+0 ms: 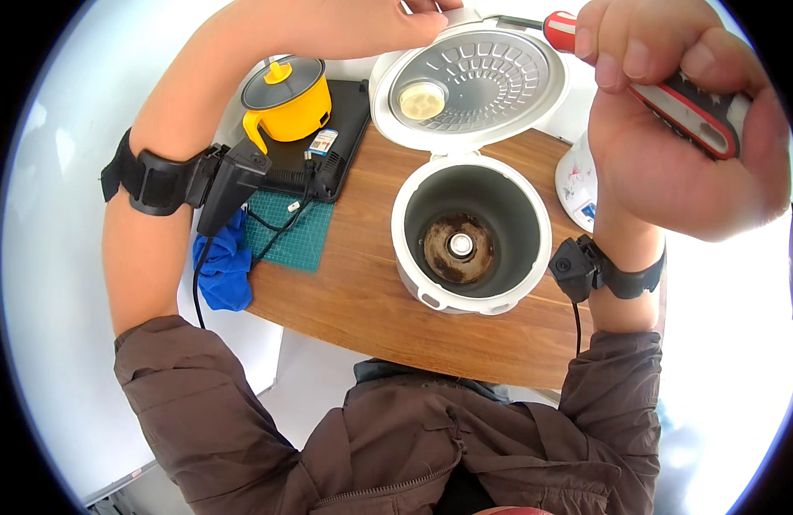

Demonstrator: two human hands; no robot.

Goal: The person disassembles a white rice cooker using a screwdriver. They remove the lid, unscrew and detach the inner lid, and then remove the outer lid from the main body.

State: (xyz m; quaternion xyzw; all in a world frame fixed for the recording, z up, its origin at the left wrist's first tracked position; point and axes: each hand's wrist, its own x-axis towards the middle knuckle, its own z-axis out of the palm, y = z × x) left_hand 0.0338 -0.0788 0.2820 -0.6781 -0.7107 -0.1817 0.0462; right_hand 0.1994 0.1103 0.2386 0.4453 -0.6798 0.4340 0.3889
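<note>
A white rice cooker stands on the table with its lid raised; no inner pot sits inside, and the heating plate at the bottom has brown stains. My left hand grips the lid's far edge, its fingers partly cut off by the top of the picture. Wrapped in the fingers of my right hand is a screwdriver with a red, black and white handle. Its shaft points left, with the tip at the lid's upper edge near my left fingertips.
Back left, a yellow pot with a dark lid rests on a black flat appliance. A green cutting mat, black cable and blue cloth lie nearer me. A white rounded container stands right of the cooker.
</note>
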